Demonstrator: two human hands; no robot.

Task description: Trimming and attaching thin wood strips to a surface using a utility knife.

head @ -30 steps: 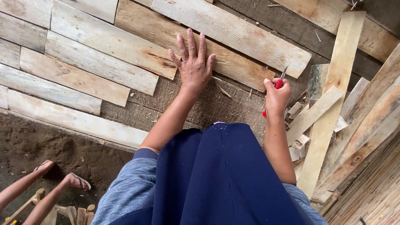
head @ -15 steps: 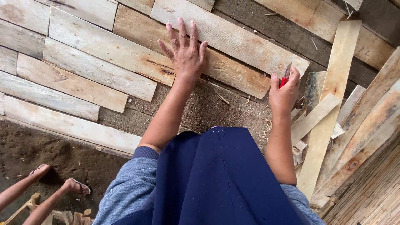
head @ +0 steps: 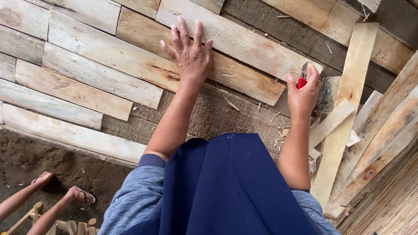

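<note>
On the pale wooden plank (head: pixel 244 43), just above the patch of bare ground: left hand (head: pixel 190 54), flat, palm down, fingers (head: pixel 182 32) spread and pointing away from the body. Pressed across the seam where that plank meets the browner board (head: pixel 143 56) below it, fingertips on the pale one, heel of the hand at the browner one's lower edge.

Long axis of the pale plank: slanting from upper left down to lower right, ending in a cut corner close beside the right hand (head: pixel 303 93). Lying crosswise under the left fingers, then, rather than along them.

At that lower right end: right hand closed in a pinch-like fist around a small red-handled tool (head: pixel 301 82), thumb and forefinger closed on the red part, a short grey blade or tip sticking up above the knuckles. Probably a cutter or knife, though too small in this view to say for certain. Blade tip just beside the plank's end, apparently not touching it.

Nearer hand to the plank's end: the right. Nearer to its middle: the left, already in contact.

To the right: loose lighter slats (head: pixel 348 109) piled at angles. At lower left: another person's feet in sandals (head: pixel 82 194) on the dirt floor (head: pixel 26 159), well apart from both hands.
</note>
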